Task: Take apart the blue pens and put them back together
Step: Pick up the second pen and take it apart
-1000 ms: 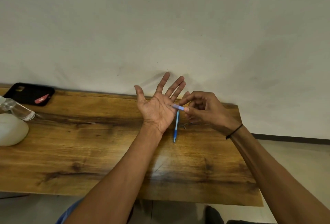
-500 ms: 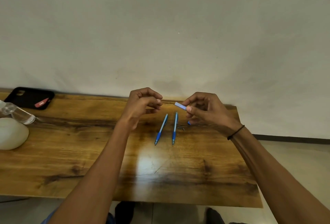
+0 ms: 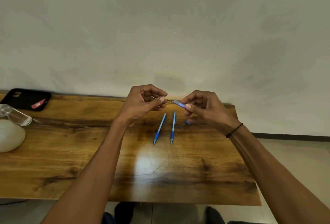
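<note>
Two whole blue pens lie side by side on the wooden table (image 3: 71,152), the left pen (image 3: 159,129) slanted and the right pen (image 3: 173,127) nearly straight, tips toward me. My right hand (image 3: 205,109) pinches a pale blue pen barrel (image 3: 179,103) above them. My left hand (image 3: 144,102) pinches a thin refill (image 3: 169,100) whose tip points at the barrel's open end. A small blue pen piece (image 3: 187,122) and a tiny metal part (image 3: 180,127) lie on the table under my right hand.
A black phone case (image 3: 25,98) rests at the table's far left corner. A clear bottle (image 3: 15,115) and a white rounded object (image 3: 9,136) sit at the left edge. The wall stands right behind the table.
My left hand went from open palm to pinching the thin refill, uncovering the left pen, and has moved it up to the barrel's end. The right hand kept the barrel.
</note>
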A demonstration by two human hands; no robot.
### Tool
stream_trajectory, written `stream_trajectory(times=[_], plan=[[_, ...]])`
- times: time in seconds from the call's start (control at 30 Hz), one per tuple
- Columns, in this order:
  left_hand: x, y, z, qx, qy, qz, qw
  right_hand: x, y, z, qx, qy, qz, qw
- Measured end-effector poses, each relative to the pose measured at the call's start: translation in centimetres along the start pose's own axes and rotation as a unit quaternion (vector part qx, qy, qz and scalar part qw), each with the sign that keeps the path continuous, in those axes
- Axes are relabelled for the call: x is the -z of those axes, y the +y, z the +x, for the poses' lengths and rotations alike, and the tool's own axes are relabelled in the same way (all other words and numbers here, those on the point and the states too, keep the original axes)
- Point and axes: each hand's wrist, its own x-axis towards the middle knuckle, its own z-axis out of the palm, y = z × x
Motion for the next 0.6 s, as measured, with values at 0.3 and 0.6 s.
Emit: stream_trajectory(times=[0.3, 0.6], plan=[[0.09, -0.05, -0.12, -0.001, -0.021, -0.016, 1.000, -0.21, -0.20, 0.03, -0.011, -0.003, -0.001, 1.000], [-0.45, -0.27, 0.03, 0.002, -0.033, -0.011, 0.999, -0.22, -0.30, -0.07, -0.014, -0.003, 0.009, 1.000]])
